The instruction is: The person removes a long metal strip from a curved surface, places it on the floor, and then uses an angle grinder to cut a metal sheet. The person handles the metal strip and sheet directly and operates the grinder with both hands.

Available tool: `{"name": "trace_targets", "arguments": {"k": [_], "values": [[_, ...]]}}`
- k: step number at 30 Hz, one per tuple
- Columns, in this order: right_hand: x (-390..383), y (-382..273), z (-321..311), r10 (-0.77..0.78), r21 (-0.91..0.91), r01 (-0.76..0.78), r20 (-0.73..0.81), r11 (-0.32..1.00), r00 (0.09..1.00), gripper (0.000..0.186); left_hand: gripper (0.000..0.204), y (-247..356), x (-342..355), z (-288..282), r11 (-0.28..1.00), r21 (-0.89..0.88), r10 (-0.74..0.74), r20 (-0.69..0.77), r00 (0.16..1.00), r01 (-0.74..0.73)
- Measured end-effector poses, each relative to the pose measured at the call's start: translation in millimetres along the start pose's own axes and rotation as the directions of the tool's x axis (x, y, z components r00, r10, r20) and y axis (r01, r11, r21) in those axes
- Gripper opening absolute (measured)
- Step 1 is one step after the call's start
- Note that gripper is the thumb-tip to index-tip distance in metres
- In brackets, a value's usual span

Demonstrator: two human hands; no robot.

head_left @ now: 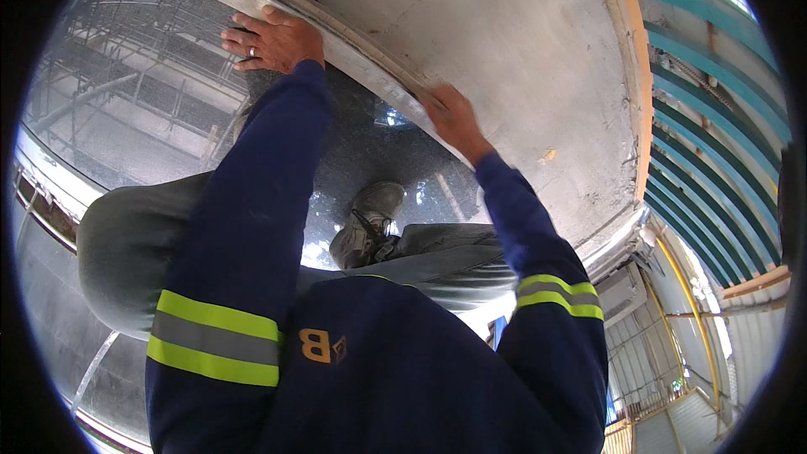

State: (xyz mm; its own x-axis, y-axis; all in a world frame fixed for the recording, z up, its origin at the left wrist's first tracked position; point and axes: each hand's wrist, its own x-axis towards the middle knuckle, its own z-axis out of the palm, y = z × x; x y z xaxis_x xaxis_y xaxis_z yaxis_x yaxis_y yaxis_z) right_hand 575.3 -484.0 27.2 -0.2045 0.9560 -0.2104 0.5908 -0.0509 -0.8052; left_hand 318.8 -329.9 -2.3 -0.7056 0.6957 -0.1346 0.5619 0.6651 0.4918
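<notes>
My left hand (273, 40) lies flat with its fingers apart on a dark, glossy, speckled panel (189, 118), close to its far edge. A ring shows on one finger. Further right, my right hand (454, 122) is closed and slightly blurred, at the pale, narrow strip (370, 76) that runs along the panel's edge. Whatever it may hold is hidden by the fingers. My shoe (370, 223) and bent leg rest on the same panel, whose surface mirrors beams and bright light.
Beyond the strip rises a scuffed grey, wall-like surface (513, 42) with an orange-brown border (636, 76). Teal slats (714, 109) stand on the right. A yellow pipe (685, 307) and corrugated sheets lie lower right. At left, a pale ledge (63, 181) borders the panel.
</notes>
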Motion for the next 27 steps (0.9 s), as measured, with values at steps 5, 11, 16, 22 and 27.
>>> {"name": "trace_targets", "arguments": {"k": [5, 11, 16, 22, 27], "values": [[-190, 96, -144, 0.629, -0.628, -0.269, 0.465, 0.730, 0.623, 0.022, 0.072, -1, -2, 3, 0.999, 0.027, -0.037, 0.072, 0.997, 0.035], [-22, 16, -50, 0.144, -0.157, -0.109, 0.232, 0.982, 0.962, 0.026, 0.072, 6, 1, -1, 0.997, 0.059, -0.048, 0.013, 0.999, 0.047], [96, -38, 37, 0.063, -0.081, -0.057, 0.076, 0.995, 0.995, 0.030, 0.070, 4, -2, 8, 0.997, 0.072, -0.026, -0.026, 0.999, 0.028], [17, 3, 7, 0.085, -0.171, -0.065, 0.113, 0.983, 0.990, 0.026, 0.068, -2, -1, 6, 0.997, 0.078, 0.000, -0.027, 1.000, 0.002], [-241, 135, -127, 0.611, -0.693, -0.219, 0.387, 0.687, 0.690, 0.017, 0.069, -3, 0, 10, 0.997, 0.076, -0.029, 0.005, 1.000, 0.028]]}}
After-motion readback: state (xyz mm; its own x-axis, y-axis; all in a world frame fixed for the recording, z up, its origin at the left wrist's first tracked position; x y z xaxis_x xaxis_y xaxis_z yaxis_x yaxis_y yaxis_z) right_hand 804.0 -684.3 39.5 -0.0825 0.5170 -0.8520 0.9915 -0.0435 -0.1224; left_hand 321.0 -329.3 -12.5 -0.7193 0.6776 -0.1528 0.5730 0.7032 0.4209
